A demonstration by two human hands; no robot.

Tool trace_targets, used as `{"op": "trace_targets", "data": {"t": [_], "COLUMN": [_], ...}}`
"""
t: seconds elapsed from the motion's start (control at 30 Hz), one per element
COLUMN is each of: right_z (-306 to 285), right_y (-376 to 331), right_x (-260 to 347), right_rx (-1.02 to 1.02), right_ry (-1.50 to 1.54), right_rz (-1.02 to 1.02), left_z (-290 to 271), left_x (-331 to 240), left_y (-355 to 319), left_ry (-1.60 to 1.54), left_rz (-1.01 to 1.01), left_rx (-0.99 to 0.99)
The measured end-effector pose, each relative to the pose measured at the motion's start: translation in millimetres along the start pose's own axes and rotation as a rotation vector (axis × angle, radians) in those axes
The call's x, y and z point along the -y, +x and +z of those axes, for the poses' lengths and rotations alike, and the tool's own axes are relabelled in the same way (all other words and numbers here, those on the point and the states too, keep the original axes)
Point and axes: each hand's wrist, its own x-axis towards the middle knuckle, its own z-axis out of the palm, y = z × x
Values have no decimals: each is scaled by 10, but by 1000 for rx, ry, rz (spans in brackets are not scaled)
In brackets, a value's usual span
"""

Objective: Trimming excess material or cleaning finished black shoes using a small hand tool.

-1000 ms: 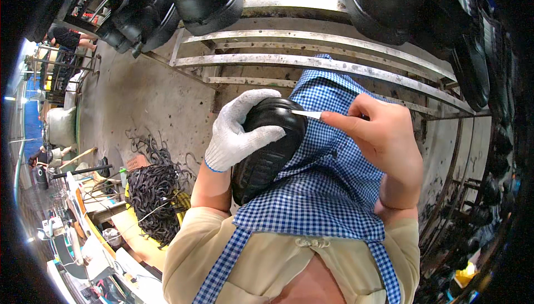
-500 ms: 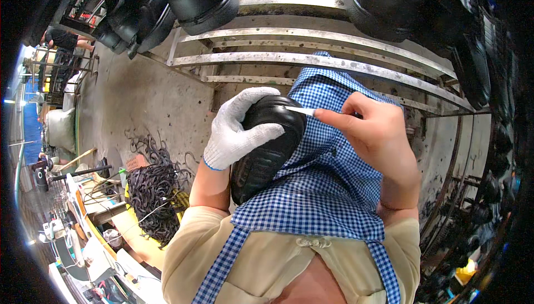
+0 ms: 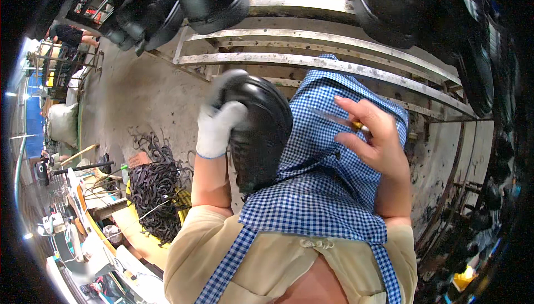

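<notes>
A glossy black shoe (image 3: 261, 131) stands in front of my chest with its rounded end pointing away from me. Ridges show along its left side. My left hand (image 3: 217, 129), in a white knitted glove, grips that side, its fingers smeared by motion. To the right, over my blue-and-white checked apron (image 3: 317, 165), my bare right hand (image 3: 372, 134) holds a slim tool (image 3: 356, 125) between bent fingers. The tool has a gold-coloured part and a thin, blurred end aimed at the shoe, without touching it. Its exact kind is unclear.
Ahead runs a metal rack (image 3: 311, 62) of pale bars, with black shoes (image 3: 214, 3) along its upper part. A tangled heap of dark strips (image 3: 156, 204) lies to the left beside a cluttered bench (image 3: 128, 223). More black shoes (image 3: 478, 76) line the right side.
The shoe has turned and moved slightly left, and my left hand has shifted its hold along it. My right hand has drawn the tool away from the shoe and changed how it holds it.
</notes>
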Motion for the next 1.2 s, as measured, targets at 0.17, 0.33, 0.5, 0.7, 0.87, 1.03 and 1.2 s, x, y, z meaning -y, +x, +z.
{"op": "trace_targets", "data": {"t": [0.17, 0.33, 0.5, 0.7, 0.87, 1.03, 1.2], "right_z": [491, 830, 649, 512, 474, 443, 297], "right_y": [-425, -570, -538, -938, -839, -931, -915], "right_x": [-487, -525, -447, -643, -574, -576, -284], "right_rx": [97, 12, 93, -209, -303, -202, -368], "right_ry": [-81, -145, 148, 950, 1079, 1132, 1242], "right_rz": [189, -59, -50, 590, 801, 685, 483], "left_z": [-390, -246, -252, -225, -234, -79, -97], "left_x": [353, 376, 363, 243, 370, 257, 39], "left_y": [202, 223, 143, 41, 87, 95, -61], "left_ry": [-428, -680, -789, -375, -245, -170, -102], "left_rz": [71, 85, -101, -9, -81, -88, 250], "left_rx": [-251, -364, -306, -113, -131, -201, 1]}}
